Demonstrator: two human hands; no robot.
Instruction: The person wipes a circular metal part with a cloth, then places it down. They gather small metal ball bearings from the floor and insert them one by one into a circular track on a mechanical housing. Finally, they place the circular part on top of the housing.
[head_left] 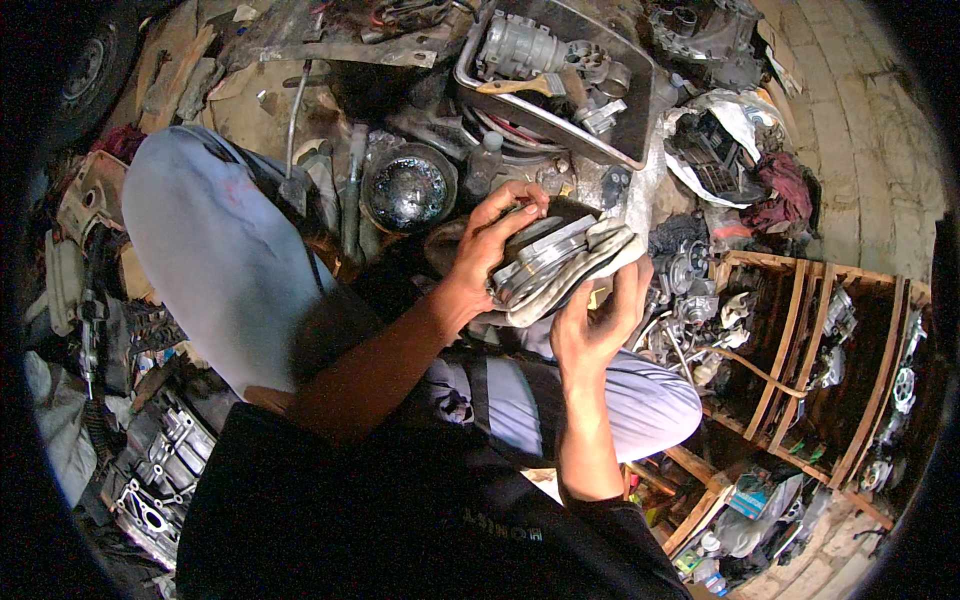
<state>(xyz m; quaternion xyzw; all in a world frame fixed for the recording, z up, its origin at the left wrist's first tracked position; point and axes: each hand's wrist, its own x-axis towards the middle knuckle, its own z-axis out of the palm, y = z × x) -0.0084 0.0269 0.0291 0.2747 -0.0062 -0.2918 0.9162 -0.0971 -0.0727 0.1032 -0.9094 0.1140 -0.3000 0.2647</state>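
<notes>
Above my lap, a ridged grey metal part (545,262) with a pale, thick curved edge is held between both hands. My left hand (482,248) grips its left side, with the fingers curled over the top and the thumb near the lower edge. From below and to the right, my right hand (598,322) closes on the pale edge, fingers bent. Its exact kind I cannot make out. Just beyond my left hand stand a round metal bowl (368,205) of dark, shiny liquid and a small clear bottle (487,160).
Farther off, a grey tray (640,150) holds a motor-like metal part (520,48) and a wooden-handled brush (525,86). Right of it lie a white sack (748,118) with dark parts and a wooden rack (790,360). Engine casings (165,480) sit lower left; a tyre (90,75) stands upper left.
</notes>
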